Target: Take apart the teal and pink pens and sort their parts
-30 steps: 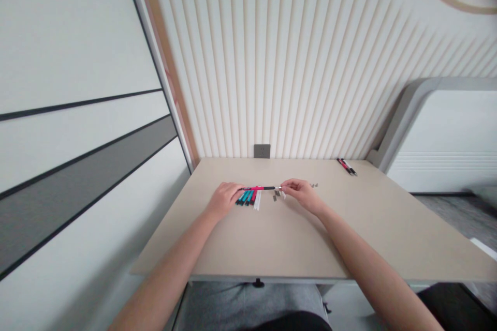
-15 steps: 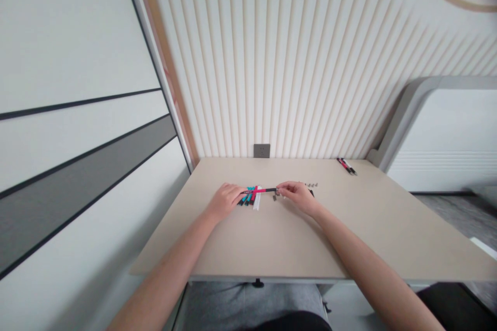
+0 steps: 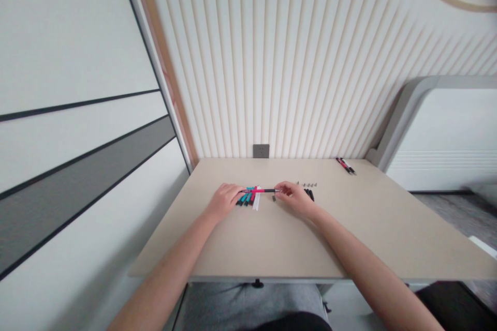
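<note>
A red and black pen [image 3: 264, 191] is held level above the desk between my two hands. My left hand [image 3: 225, 199] is closed round its black left end. The fingers of my right hand [image 3: 292, 196] pinch the silvery tip at its right end. Beneath the pen lie several teal and black pen barrels [image 3: 244, 198], a red one [image 3: 252, 197] beside them, and a bundle of thin white refills [image 3: 257, 201]. A small dark piece [image 3: 274, 198] rests on the desk by my right fingertips. Black pen parts [image 3: 309, 194] lie partly hidden behind my right hand.
Several small metallic tips [image 3: 309, 184] stand in a row beyond my right hand. Two pens [image 3: 345, 166] lie at the back right of the beige desk [image 3: 264, 248]. A ribbed wall with a dark socket [image 3: 261, 151] borders the desk's back edge.
The pen has turned slightly to lie more level. My right hand has shifted a little to the left, and more of the black parts behind it now shows.
</note>
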Demonstrator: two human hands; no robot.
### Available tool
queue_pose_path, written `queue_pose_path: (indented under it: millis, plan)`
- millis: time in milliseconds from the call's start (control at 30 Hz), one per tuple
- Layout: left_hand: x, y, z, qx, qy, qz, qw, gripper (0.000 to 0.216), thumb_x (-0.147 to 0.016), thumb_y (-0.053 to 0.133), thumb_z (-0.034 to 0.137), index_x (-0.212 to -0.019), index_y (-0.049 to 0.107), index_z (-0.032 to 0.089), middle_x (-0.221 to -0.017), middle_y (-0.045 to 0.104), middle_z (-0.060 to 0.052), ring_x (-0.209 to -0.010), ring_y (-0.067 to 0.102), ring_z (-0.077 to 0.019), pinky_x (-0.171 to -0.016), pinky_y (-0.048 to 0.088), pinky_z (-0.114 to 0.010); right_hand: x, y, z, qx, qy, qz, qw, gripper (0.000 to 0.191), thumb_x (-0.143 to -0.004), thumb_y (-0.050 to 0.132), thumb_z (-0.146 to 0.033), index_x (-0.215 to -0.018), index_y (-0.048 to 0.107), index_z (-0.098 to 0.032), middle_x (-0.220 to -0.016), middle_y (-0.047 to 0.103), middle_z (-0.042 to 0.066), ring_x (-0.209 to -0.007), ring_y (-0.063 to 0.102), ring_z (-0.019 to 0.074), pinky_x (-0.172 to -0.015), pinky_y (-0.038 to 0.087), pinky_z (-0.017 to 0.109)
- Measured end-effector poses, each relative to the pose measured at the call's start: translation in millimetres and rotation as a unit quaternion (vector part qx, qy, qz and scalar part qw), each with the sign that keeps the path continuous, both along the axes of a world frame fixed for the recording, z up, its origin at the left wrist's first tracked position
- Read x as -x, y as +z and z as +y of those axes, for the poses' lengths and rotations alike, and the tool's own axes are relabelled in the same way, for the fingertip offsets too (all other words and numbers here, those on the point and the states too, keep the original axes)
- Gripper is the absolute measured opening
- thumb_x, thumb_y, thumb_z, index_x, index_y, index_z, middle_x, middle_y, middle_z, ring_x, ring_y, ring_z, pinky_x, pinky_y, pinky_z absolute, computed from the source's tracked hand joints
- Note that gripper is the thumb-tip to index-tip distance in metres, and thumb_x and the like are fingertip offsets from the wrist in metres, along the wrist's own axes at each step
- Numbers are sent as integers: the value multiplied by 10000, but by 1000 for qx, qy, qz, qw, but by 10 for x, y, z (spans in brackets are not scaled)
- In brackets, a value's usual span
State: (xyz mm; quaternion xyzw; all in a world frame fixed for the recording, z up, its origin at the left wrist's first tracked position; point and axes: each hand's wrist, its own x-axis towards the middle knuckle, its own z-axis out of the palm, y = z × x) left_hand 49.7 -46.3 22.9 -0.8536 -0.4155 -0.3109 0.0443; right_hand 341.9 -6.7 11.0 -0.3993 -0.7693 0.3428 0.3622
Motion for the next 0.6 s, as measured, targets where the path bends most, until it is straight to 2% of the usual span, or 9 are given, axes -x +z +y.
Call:
queue_pose_path:
  millis: [100, 300, 400, 533, 600]
  plan:
    - [-2, -5, 2, 4, -6, 1, 1000, 221, -980, 454, 306, -1099, 616, 212, -995, 706, -52, -908, 646, -174, -827, 451, -336, -8, 21, -12, -1, 7, -20, 1000, 303, -844, 557, -444, -886, 684, -172, -740, 643, 20, -677, 542, 152, -629, 417, 261]
    - [-1, -1, -2, 9, -16, 7, 1000, 212, -986, 444, 308, -1088, 601, 208, -985, 704, -50, -896, 644, -171, -823, 444, -337, -7, 47, -70, 27, 46, -34, 998, 508, -940, 368, -503, -667, 635, -169, -596, 559, -12, -571, 484, 124, -580, 369, 244]
    - [2, -3, -3, 9, -16, 5, 1000, 205, -987, 445, 305, -1088, 594, 206, -999, 703, -46, -909, 643, -171, -824, 438, -336, -2, 45, -69, 25, 38, -33, 998, 493, -940, 372, -501, -718, 659, -168, -599, 563, -11, -559, 480, 126, -560, 359, 247]
    - [6, -11, 2, 8, -10, 3, 1000, 226, -989, 437, 317, -1101, 601, 209, -997, 702, -52, -909, 644, -173, -828, 442, -337, -4, 45, -42, -14, 22, -17, 1000, 306, -874, 531, -438, -940, 678, -178, -739, 650, 14, -670, 547, 150, -618, 407, 257]
    - [7, -14, 7, 7, -8, 3, 1000, 229, -988, 438, 320, -1100, 606, 211, -993, 703, -51, -903, 645, -172, -823, 447, -335, -8, 42, -32, -19, 15, -14, 1000, 272, -847, 571, -409, -957, 670, -181, -749, 658, 17, -683, 558, 154, -635, 420, 263]
